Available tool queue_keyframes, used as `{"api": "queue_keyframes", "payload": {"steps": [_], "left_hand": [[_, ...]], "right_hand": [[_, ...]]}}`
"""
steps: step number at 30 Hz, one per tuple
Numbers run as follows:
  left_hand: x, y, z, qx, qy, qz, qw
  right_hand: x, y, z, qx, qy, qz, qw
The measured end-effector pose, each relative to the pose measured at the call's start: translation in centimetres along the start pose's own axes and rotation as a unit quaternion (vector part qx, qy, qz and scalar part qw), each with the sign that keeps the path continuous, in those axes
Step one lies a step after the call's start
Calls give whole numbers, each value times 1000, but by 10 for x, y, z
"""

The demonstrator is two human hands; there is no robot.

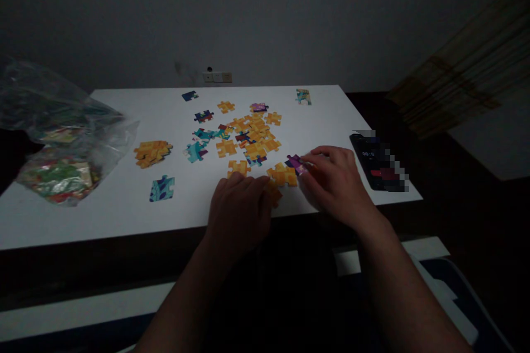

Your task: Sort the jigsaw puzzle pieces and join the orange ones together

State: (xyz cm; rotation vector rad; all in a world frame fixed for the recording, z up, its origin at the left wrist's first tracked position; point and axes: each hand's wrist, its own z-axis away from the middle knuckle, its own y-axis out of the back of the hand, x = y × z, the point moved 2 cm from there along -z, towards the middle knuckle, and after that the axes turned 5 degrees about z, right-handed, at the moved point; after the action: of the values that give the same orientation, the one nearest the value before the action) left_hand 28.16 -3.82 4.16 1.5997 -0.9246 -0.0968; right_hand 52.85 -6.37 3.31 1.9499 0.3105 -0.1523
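White table (124,215) in a dim room, seen from above its near edge; all positions are given relative to this table. At its left end lies a clear plastic bag (62,138) holding colourful packets, their contents too blurred to tell. At its right edge lies a dark phone (379,162). Across the middle is a scatter of puzzle pieces (248,135), most turned orange side up, with a small orange pile (152,153) and a single blue piece (162,187) left of centre; none of them lies between the hands and the near edge. Near the front edge the left hand (240,209) rests palm down, fingers curled loosely over an orange piece (273,194) that it touches. Just beside it the right hand (337,182) pinches a purple piece (297,164) between its fingertips against a joined orange pair (282,175).
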Motion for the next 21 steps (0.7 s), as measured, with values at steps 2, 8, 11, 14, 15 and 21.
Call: {"api": "queue_keyframes", "payload": {"steps": [2, 8, 11, 14, 15, 21], "left_hand": [[-3, 2, 1, 0, 0, -15, 1000], [-6, -3, 4, 8, 3, -61, 998], [-5, -4, 5, 40, 0, -50, 998], [-1, -5, 3, 51, -17, -28, 998], [1, -6, 2, 43, -23, -25, 999], [9, -14, -1, 17, -48, -46, 998]], "right_hand": [[-11, -4, -3, -46, 38, -11, 998], [-17, -6, -8, -52, 44, -82, 994], [-2, 5, -11, -29, -14, -164, 986], [25, 15, -20, 55, -136, -164, 976], [34, 15, -24, 64, -165, -142, 974], [50, -7, -44, -17, -93, -7, 996]]}}
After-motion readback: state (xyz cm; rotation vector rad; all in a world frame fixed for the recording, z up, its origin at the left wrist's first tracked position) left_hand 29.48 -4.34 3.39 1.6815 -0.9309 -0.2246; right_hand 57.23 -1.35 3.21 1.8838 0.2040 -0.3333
